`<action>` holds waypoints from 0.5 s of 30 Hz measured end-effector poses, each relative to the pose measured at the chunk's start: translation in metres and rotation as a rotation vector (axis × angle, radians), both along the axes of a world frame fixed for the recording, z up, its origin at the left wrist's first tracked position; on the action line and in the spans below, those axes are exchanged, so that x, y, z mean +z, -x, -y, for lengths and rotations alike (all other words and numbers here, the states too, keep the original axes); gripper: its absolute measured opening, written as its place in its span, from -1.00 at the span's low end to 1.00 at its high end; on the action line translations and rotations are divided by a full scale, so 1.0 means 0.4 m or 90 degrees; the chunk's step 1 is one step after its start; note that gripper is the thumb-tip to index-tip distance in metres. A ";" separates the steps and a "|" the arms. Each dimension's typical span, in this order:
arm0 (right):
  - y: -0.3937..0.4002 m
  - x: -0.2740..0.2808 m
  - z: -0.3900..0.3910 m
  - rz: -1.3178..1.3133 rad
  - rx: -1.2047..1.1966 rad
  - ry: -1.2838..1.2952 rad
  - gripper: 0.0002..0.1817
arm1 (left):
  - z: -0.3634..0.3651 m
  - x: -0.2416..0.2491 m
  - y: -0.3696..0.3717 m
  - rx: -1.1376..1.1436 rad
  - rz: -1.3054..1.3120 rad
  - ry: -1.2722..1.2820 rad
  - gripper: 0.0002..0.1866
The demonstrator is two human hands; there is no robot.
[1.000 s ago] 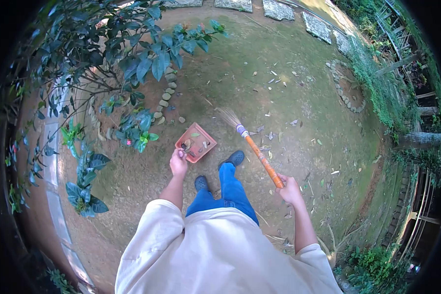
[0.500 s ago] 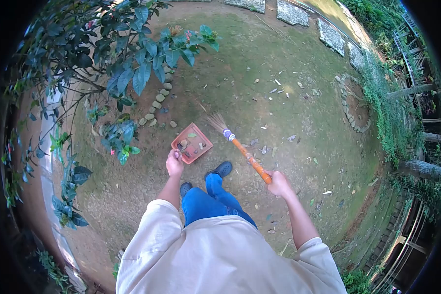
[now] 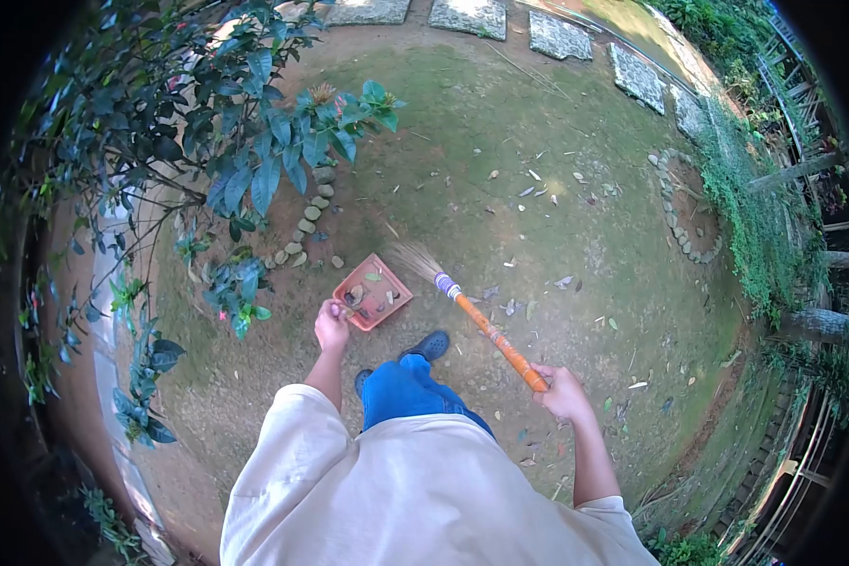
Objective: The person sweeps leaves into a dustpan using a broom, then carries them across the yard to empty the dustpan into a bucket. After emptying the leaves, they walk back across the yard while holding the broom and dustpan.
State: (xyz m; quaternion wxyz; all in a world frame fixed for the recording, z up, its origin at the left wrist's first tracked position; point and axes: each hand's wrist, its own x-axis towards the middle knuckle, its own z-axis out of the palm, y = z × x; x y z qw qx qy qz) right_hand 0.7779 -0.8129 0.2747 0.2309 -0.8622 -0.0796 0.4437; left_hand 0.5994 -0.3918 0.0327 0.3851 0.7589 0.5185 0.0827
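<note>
A reddish-orange square tray [image 3: 384,304] with leaves lying in it is held at its near left edge by my left hand [image 3: 331,325]. My right hand [image 3: 561,393] is wrapped round the end of the orange handle of a broom [image 3: 498,341]. The broom slants up and left, and its thin bristles spread just beyond the tray's upper right corner, close to the ground. Purple and white binding joins bristles and handle. Scattered dry leaves [image 3: 564,282] lie on the mossy ground to the right of the broom.
A leafy bush [image 3: 245,170] overhangs the left side. A curved row of stones [image 3: 307,226] runs beside it. At the right is a stone ring [image 3: 672,220] near a fence with vines. Stone slabs [image 3: 560,36] line the far edge. My shoe [image 3: 431,345] is below the tray.
My right hand has moved slightly right and toward my body with the broom. In view, the tray sits a little lower and further right, still in my left hand.
</note>
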 end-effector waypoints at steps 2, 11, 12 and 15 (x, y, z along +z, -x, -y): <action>-0.002 0.004 0.001 0.030 0.003 -0.002 -0.32 | -0.004 -0.004 -0.009 -0.006 0.004 -0.001 -0.75; 0.035 0.027 0.023 0.025 -0.121 0.015 -0.31 | 0.010 0.070 -0.113 -0.077 0.021 -0.024 -0.76; 0.048 0.008 0.044 0.025 -0.142 0.007 -0.31 | 0.012 0.072 -0.126 -0.095 0.016 -0.021 -0.75; 0.094 -0.013 0.092 0.053 -0.186 -0.003 -0.30 | 0.019 0.067 -0.166 -0.153 0.012 -0.021 -0.75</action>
